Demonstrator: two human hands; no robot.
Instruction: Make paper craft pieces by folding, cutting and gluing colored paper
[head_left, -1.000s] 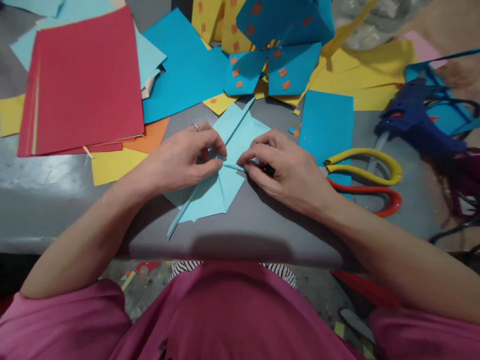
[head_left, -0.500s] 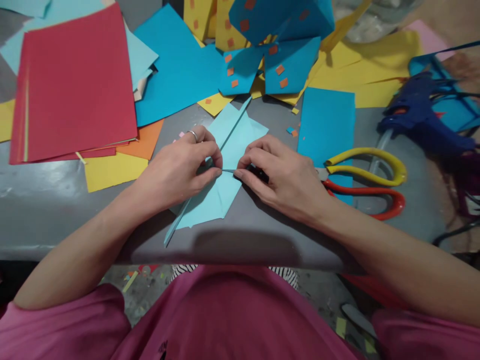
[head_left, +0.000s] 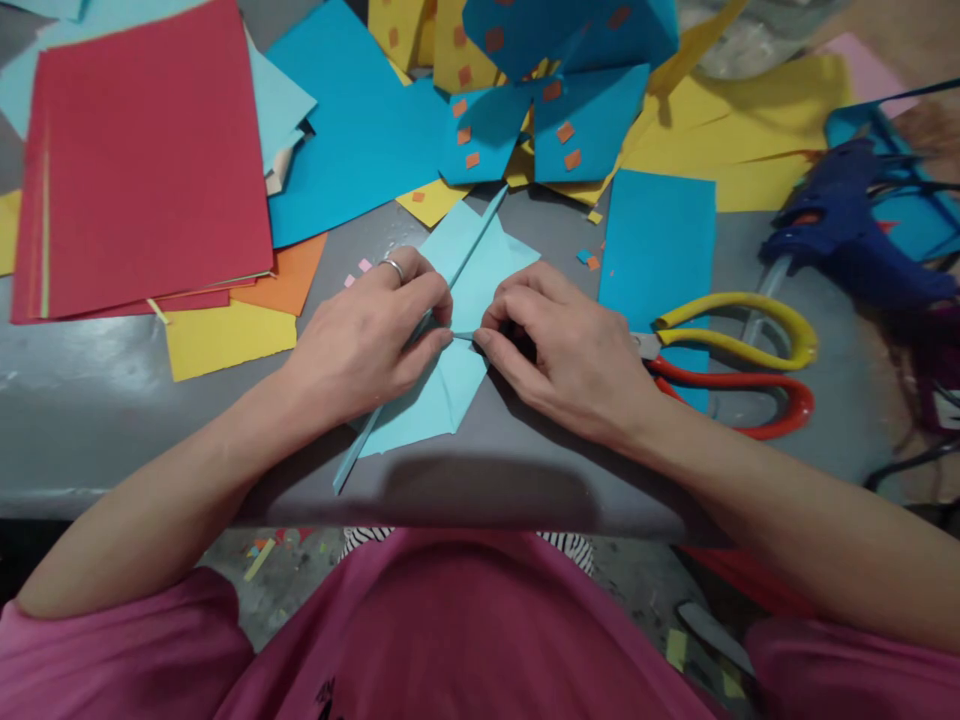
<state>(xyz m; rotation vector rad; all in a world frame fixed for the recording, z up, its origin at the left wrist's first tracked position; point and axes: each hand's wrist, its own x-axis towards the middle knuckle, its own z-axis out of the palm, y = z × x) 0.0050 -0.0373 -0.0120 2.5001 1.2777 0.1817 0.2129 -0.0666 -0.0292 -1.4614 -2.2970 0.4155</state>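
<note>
Beneath and between the closed grips, the paper (head_left: 480,285) is pinched along a short crease (head_left: 463,336) by the left hand (head_left: 375,325) and right hand (head_left: 566,345), its long ridge (head_left: 478,240) slanted from beyond the nearer, left grip to before it.

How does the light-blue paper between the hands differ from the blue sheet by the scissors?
Colour: the light-blue paper is pale, the blue sheet deeper blue.
Shape: the light-blue paper is creased and many-cornered; the blue sheet looks smooth and straight-edged.
Contact: the left hand and right hand pinch the light-blue paper, while scissors lie partly across the blue sheet.
Both lie on the grey table.
</note>
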